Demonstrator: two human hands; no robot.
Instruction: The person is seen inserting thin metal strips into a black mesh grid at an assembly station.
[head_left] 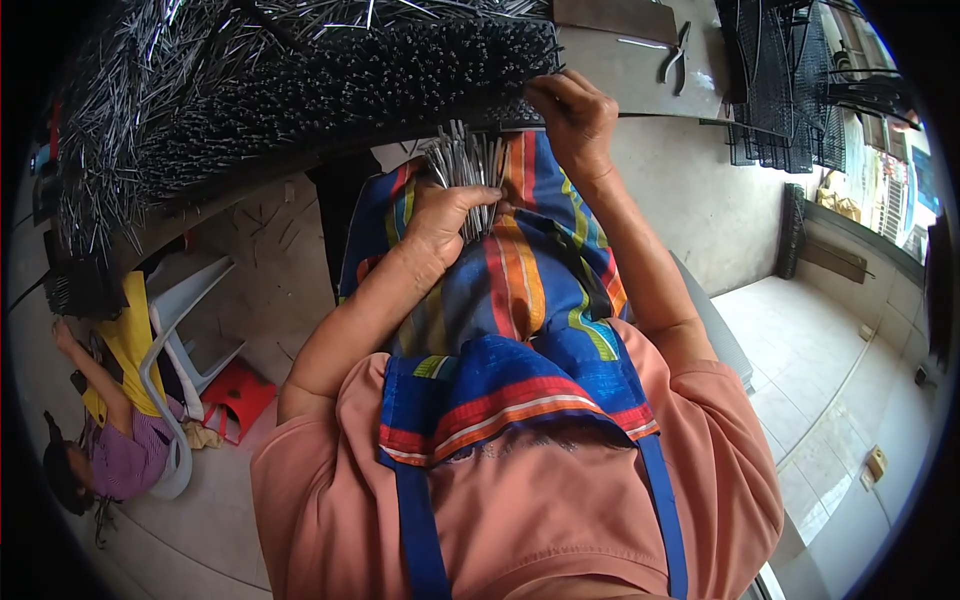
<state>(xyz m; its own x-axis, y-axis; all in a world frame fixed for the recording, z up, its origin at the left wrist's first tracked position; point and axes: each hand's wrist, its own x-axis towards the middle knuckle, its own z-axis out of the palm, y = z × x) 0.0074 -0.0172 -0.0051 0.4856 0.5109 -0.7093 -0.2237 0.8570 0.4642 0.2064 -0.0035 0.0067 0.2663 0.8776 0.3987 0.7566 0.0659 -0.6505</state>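
Left hand (440,222) is gripping a bundle of thin metal wires (468,160) at mid-length above the striped apron (520,290), stiff, light, likely slippery, while right hand (572,115) is pinching closed at the black wire-studded panel (330,80) on the worktop (620,70).

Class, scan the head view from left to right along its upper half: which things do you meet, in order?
Heap of thin metal rods → left hand gripping a bundle of rods → right hand at the rod-filled block's edge → pliers → black wire racks.
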